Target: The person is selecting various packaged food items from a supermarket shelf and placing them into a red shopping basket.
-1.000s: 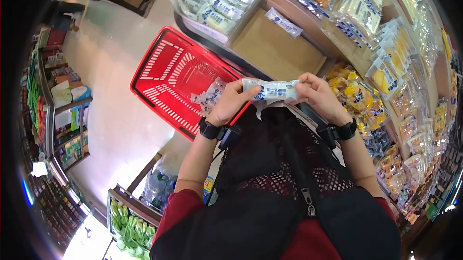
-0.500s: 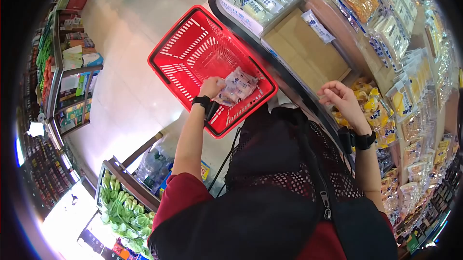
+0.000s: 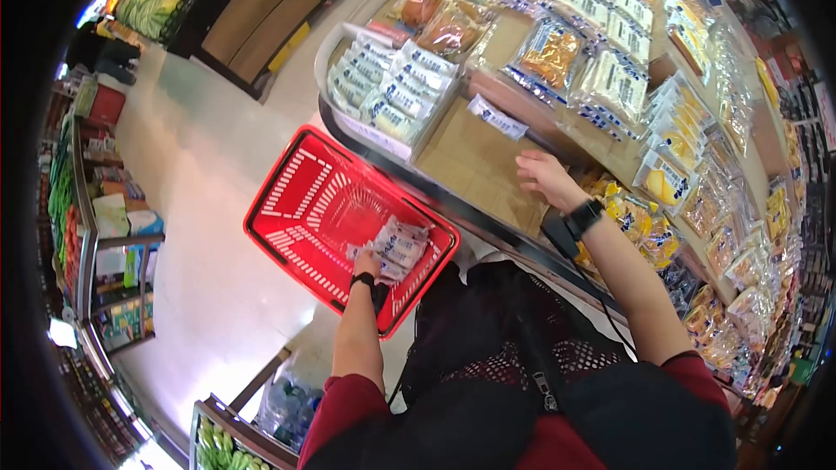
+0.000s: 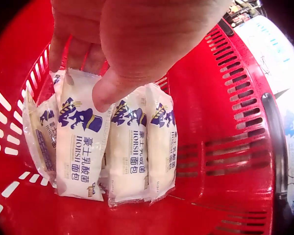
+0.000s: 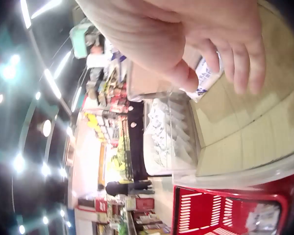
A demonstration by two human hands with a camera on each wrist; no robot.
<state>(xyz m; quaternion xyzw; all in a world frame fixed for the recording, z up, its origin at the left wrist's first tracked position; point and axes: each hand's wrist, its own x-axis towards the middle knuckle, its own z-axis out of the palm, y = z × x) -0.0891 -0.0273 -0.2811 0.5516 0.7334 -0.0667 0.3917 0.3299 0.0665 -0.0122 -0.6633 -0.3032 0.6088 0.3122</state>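
Observation:
My left hand [image 3: 370, 263] reaches down into a red shopping basket [image 3: 344, 196]. In the left wrist view its thumb and fingers pinch the top of a white wrapped bread packet [image 4: 81, 147], which stands upright. More packets of the same bread [image 4: 130, 156] stand beside it against the basket's wall. My right hand [image 3: 549, 178] is over a cardboard-lined display bin [image 3: 461, 152], its fingers loosely bent and holding nothing. A single bread packet [image 3: 497, 117] lies at the bin's back edge, just beyond the right fingertips; in the right wrist view the hand partly hides it.
Left of the bin, a compartment [image 3: 383, 91] holds rows of the same white packets. Bagged breads [image 3: 549, 56] cover the display behind, and yellow packs [image 3: 636, 217] lie to the right. A vegetable stand [image 3: 226, 448] is at the lower left, beside the tiled floor [image 3: 183, 182].
At first both hands held a bread packet near the basket's rim. The right hand let go and moved forward over the bin, while the left hand carried the packet down into the basket.

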